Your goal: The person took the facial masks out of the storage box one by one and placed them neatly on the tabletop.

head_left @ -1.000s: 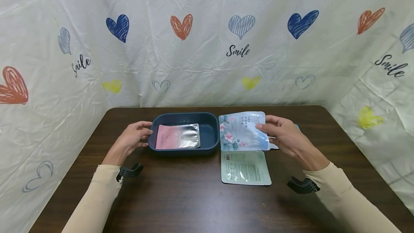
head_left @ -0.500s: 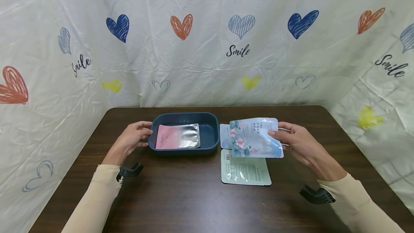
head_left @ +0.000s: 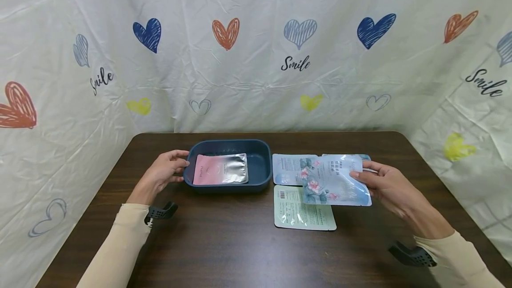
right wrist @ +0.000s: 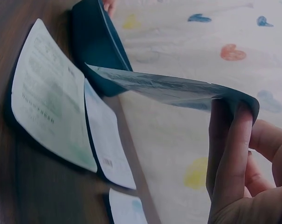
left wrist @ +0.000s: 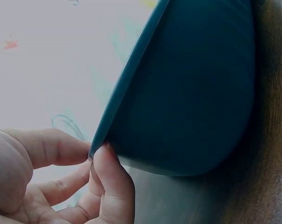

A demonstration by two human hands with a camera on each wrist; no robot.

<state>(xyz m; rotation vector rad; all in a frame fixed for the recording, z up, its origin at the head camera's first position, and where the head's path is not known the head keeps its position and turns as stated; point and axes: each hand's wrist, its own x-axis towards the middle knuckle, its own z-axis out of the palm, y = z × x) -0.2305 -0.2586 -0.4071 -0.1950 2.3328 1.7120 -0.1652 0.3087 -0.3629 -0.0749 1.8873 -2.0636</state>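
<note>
My left hand [head_left: 162, 172] pinches the left end of a dark blue plastic basin [head_left: 259, 163]. In the left wrist view, thumb and fingertips meet on its rim [left wrist: 122, 84]. A pink and silver sachet [head_left: 220, 169] lies inside the basin. My right hand [head_left: 394, 190] pinches the right edge of a light blue face mask packet [head_left: 336, 186] printed with pink lotus flowers. The right wrist view shows this packet [right wrist: 168, 88] nearly edge-on, raised above the table. Beneath it lie a pale green packet [head_left: 296, 219] and a pale blue packet [head_left: 286, 172], both partly covered.
Another blue packet [head_left: 366, 157] shows only its far edge behind the held one. All stand on a dark brown wooden table [head_left: 224, 243]. A white cloth [head_left: 256, 101] with printed hearts hangs around the table's back and sides.
My right hand has carried the lotus packet from beside the basin to the right and nearer, uncovering more of the pale blue packet. My left hand and the basin stay put.
</note>
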